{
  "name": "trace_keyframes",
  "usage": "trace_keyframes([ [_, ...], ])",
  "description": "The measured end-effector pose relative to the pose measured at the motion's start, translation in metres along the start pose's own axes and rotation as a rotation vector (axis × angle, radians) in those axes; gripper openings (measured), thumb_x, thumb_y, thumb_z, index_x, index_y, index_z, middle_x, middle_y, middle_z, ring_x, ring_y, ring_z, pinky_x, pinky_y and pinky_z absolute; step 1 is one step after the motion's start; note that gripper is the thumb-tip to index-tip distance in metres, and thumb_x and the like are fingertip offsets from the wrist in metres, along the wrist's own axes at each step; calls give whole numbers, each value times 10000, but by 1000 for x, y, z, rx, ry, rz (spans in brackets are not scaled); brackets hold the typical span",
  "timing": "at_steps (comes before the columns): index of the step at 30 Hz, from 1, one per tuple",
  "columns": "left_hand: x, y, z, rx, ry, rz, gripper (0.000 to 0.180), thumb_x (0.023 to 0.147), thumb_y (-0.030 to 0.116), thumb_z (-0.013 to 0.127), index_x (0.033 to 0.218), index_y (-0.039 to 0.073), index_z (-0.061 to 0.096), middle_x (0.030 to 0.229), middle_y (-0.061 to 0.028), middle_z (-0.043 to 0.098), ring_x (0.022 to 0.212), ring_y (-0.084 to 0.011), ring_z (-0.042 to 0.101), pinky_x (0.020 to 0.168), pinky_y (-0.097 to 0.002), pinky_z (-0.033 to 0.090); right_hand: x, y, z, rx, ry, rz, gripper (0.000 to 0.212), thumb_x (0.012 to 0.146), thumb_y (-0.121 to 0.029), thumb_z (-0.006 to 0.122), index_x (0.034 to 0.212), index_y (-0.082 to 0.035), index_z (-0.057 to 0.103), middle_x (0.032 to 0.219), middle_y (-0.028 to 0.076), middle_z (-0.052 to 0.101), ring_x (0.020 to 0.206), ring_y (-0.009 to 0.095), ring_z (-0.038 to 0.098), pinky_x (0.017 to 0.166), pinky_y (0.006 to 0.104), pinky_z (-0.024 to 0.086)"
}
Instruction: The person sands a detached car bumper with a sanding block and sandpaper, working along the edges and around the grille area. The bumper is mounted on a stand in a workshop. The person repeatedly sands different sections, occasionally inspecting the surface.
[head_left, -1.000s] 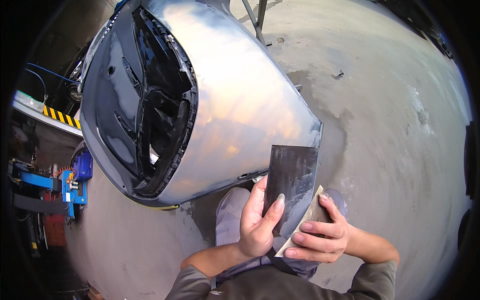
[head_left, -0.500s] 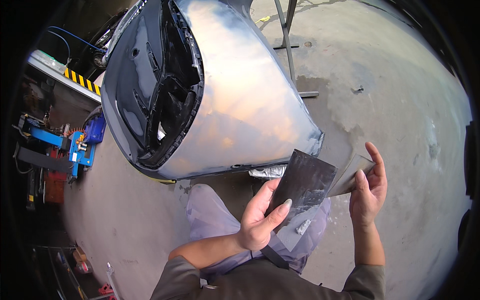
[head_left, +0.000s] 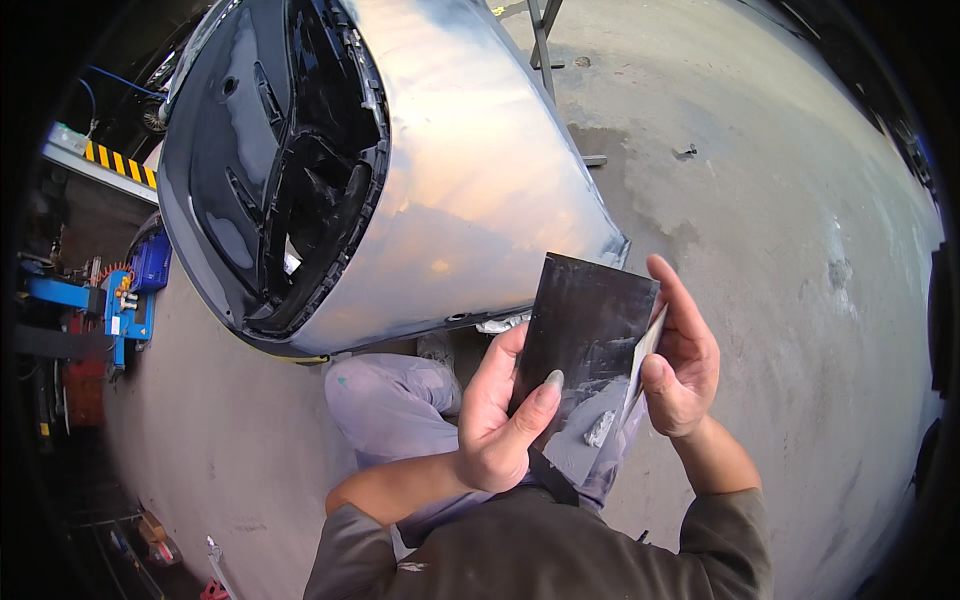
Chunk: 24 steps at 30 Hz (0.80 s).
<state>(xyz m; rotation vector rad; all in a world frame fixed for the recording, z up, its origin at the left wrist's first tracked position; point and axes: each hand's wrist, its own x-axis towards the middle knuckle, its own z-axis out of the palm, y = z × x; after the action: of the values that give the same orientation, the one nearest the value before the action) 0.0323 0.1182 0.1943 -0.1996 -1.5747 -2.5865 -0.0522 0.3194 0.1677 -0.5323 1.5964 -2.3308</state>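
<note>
My left hand (head_left: 497,425) grips a dark rectangular putty board (head_left: 590,315) by its left edge, the thumb lying across its face. Grey smears cover the board's lower half, where a small lump of pale grey putty (head_left: 600,430) sits. Along the board's right edge, my right hand (head_left: 685,375) pinches a thin, light grey putty spreader (head_left: 645,360) between thumb and fingers. The spreader is seen nearly edge-on, and whether it touches the board I cannot tell. Just beyond the hands stands a large car body panel (head_left: 450,220), patched in grey and tan.
A dark metal stand (head_left: 542,50) rises behind the panel's right side. Off to the left are a blue workshop machine (head_left: 128,310), a blue box (head_left: 151,262) and a beam with yellow-black stripes (head_left: 120,168). My bent knee (head_left: 385,400) is below the panel.
The spreader in my right hand has come left to the board's edge and turned edge-on. The board has shifted slightly up and left in view; the surroundings have also shifted left.
</note>
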Motion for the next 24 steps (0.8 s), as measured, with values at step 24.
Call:
trace_keyframes([
  [24,24,33,-35,1119,84,488,522,1001,-27,611,1446,-190,390,1145,-315,693,941,-401,753,839,-441,596,27,-10,38,-1129,-392,-805,431,858,-229,664,1270,-168,776,1190,53,728,1113,232,719,1046,488,551],
])
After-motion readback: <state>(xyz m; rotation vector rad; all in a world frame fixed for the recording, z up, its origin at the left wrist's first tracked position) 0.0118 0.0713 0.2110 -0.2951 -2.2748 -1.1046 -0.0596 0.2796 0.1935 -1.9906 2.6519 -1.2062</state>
